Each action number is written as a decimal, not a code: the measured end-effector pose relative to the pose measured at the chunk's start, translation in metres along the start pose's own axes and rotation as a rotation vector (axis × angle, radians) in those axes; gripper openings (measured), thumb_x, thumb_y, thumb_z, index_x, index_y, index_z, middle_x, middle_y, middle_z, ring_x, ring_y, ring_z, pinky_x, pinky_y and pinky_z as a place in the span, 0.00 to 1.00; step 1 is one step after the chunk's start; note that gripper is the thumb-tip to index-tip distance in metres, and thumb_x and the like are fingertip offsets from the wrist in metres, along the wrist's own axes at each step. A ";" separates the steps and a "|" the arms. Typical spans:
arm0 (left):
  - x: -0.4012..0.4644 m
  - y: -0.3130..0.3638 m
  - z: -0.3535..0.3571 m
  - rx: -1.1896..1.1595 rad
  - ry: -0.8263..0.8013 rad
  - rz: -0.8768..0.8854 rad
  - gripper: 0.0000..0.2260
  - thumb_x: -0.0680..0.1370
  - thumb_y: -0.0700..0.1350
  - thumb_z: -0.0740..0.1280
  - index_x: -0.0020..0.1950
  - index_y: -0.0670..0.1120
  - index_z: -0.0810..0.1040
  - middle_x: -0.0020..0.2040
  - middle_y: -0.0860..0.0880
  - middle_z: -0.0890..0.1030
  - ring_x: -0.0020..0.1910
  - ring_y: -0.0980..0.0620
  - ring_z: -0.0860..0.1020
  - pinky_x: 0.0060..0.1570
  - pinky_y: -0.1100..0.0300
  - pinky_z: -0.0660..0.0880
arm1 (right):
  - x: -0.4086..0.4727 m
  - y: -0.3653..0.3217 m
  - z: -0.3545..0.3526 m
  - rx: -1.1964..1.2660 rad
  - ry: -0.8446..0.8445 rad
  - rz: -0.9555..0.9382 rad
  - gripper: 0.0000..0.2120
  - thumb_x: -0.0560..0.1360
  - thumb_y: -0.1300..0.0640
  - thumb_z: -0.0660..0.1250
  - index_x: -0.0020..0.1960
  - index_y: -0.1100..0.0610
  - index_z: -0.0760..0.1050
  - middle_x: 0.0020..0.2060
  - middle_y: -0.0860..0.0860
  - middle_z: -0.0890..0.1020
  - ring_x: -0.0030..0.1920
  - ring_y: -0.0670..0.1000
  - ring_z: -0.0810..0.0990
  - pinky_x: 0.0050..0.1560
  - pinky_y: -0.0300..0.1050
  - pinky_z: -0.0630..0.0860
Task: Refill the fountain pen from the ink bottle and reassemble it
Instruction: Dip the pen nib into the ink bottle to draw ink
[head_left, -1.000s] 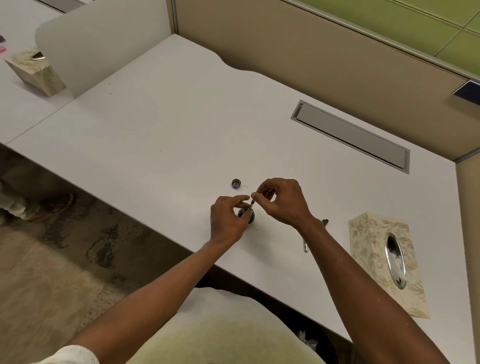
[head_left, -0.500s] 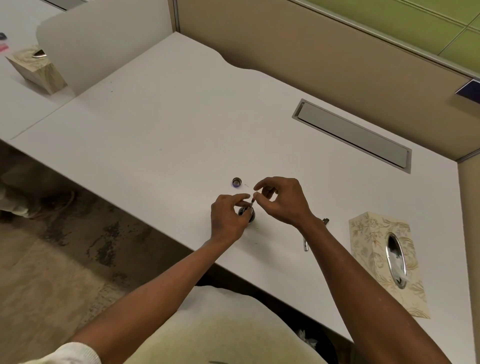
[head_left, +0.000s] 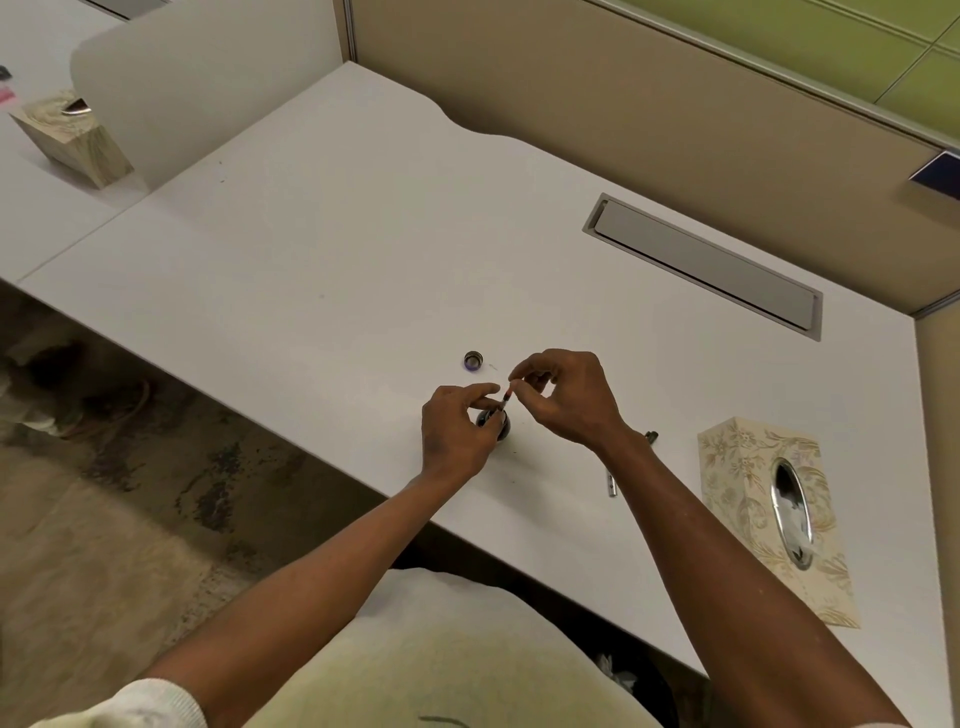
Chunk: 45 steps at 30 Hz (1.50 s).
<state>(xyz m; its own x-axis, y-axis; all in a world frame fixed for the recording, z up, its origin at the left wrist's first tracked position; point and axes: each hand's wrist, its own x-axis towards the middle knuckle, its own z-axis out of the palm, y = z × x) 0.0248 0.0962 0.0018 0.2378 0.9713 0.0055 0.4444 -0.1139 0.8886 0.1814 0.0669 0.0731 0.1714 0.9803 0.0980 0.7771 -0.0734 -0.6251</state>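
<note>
The right hand (head_left: 569, 397) pinches a thin little pen part (head_left: 507, 396) between its thumb and first finger. It looks like the inside piece of the fountain pen, but it is too small to be sure. The part is tilted. Its top end is up in the right fingers, and its low end points down and toward the left hand (head_left: 456, 431), right at the mouth of the ink bottle (head_left: 495, 422).

The ink bottle is small, round and dark. It sits on the desk (head_left: 322, 249) under the tips of both hands. The left hand is curled around the bottle's side and seems to hold it steady, with its thumb and first finger reaching out over the top, near the pen part. I think the right hand is the one that does the work now, since it has the part. The low end must go straight down into the small mouth, so the tilt matters.

The bottle cap (head_left: 473, 360) lies just past the hands, on the far side, a bit toward the left hand. A thin metal pen piece (head_left: 613, 484) lies on the desk beside the right wrist, with its long way running toward the person. A tissue box (head_left: 774, 525) stands farther out on the right arm's side.
</note>
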 end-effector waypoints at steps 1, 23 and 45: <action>0.000 0.000 0.000 -0.001 0.001 0.000 0.14 0.73 0.44 0.77 0.58 0.50 0.86 0.45 0.55 0.88 0.56 0.52 0.79 0.58 0.55 0.74 | 0.001 0.000 0.000 -0.004 0.001 0.003 0.02 0.70 0.55 0.73 0.41 0.51 0.85 0.33 0.44 0.84 0.35 0.44 0.82 0.43 0.47 0.80; 0.001 -0.001 0.001 0.002 -0.009 -0.018 0.15 0.73 0.45 0.77 0.59 0.51 0.85 0.45 0.56 0.88 0.57 0.53 0.78 0.59 0.56 0.73 | -0.001 0.001 0.002 0.043 0.013 0.015 0.03 0.70 0.55 0.73 0.43 0.51 0.85 0.33 0.44 0.84 0.36 0.44 0.83 0.43 0.37 0.76; 0.001 -0.001 0.000 -0.012 -0.008 -0.023 0.14 0.73 0.45 0.77 0.59 0.51 0.85 0.45 0.56 0.87 0.57 0.53 0.77 0.58 0.53 0.74 | -0.001 0.004 0.006 0.052 0.027 0.025 0.04 0.71 0.53 0.74 0.45 0.51 0.85 0.33 0.45 0.84 0.36 0.44 0.83 0.43 0.36 0.76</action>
<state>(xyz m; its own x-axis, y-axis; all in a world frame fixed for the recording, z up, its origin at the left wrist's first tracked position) 0.0250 0.0968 0.0011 0.2350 0.9718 -0.0188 0.4395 -0.0890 0.8938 0.1813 0.0671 0.0660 0.2074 0.9729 0.1022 0.7396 -0.0876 -0.6673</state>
